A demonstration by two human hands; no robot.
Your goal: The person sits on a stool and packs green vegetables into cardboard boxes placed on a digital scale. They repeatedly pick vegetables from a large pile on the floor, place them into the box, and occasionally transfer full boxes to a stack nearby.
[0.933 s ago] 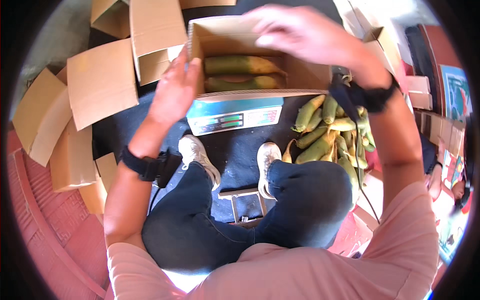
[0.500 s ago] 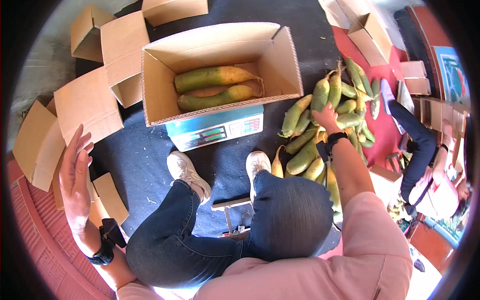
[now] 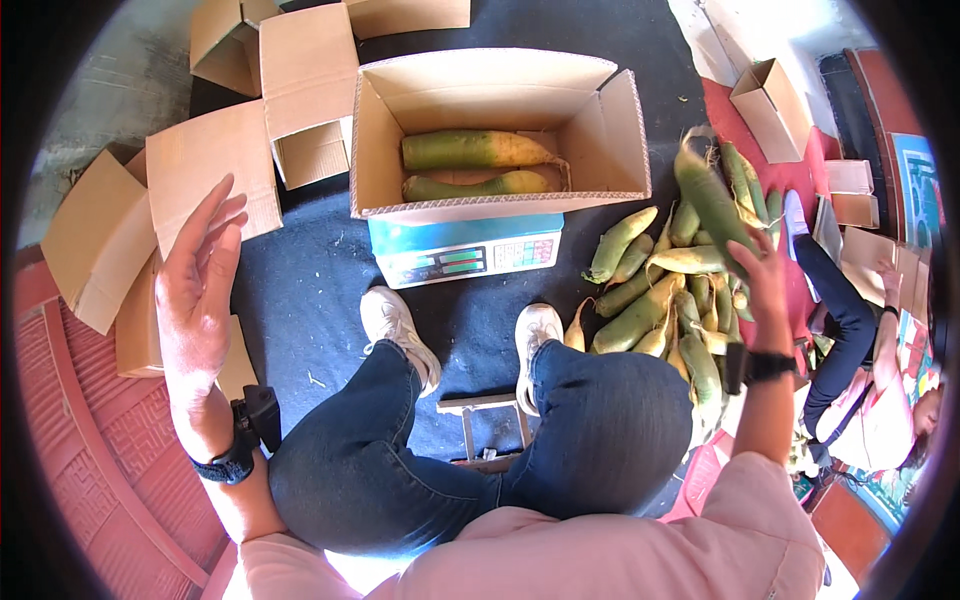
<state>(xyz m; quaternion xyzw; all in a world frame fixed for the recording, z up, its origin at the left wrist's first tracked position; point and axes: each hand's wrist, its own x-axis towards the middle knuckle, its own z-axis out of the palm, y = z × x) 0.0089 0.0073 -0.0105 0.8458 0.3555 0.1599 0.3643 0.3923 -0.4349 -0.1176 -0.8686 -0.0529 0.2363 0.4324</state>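
A long green radish (image 3: pixel 710 195), smeared by motion, rises above the pile with my right hand (image 3: pixel 766 280) closed around its lower end. My left hand (image 3: pixel 203 285) is held up on the left side, fingers stretched out and nothing in it. Two radishes, an upper one (image 3: pixel 455 150) and a lower one (image 3: pixel 470 187), lie side by side in an open cardboard box (image 3: pixel 500 211). That box rests on a blue and white scale (image 3: pixel 460 255). On the right lies a heap of green and yellowish radishes (image 3: pixel 640 315), partly hidden behind my right knee and arm.
Several cardboard boxes (image 3: pixel 210 165) stand at the left and back left on the dark mat (image 3: pixel 310 300). Another open box (image 3: pixel 772 110) is at the back right. At the far right sits another person (image 3: pixel 868 425). A small stool (image 3: pixel 485 405) shows between my legs.
My right hand has lifted a radish out of the heap and moved right with it. My left hand stays raised and open. The whole view has shifted a little.
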